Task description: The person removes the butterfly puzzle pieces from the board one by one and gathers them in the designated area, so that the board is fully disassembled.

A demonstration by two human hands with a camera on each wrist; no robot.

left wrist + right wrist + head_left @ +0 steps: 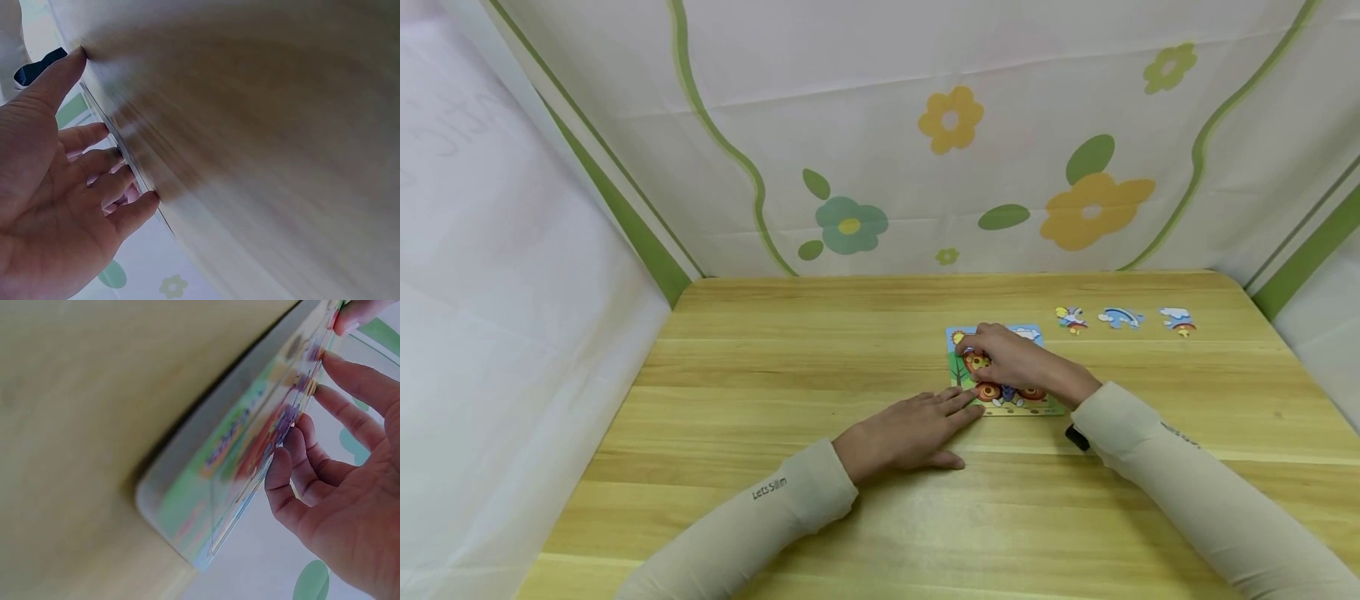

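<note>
A colourful picture puzzle board (pixel 955 367) lies on the table, printed with a sun, a tree and brown cartoon figures. My right hand (pixel 1017 357) reaches over it from the right, covering its middle. Its thumb and bent fingers grip a puzzle piece with a bear-like face (pixel 976 362) at the board's left part. In the right wrist view, the right hand's fingertips (pixel 284 453) meet the board's face. My left hand (pixel 917 429) lies flat, its outstretched fingers on the board's lower left edge and its thumb spread on the table.
Behind and right of the board, three loose puzzle pieces lie in a row: a winged figure (pixel 1071 318), a rainbow (pixel 1121 317) and a cloud (pixel 1177 319). The wooden table (pixel 760 358) ends at a flower-printed cloth wall (pixel 880 150). A dark wrist strap (pixel 1077 437) hangs under the right sleeve.
</note>
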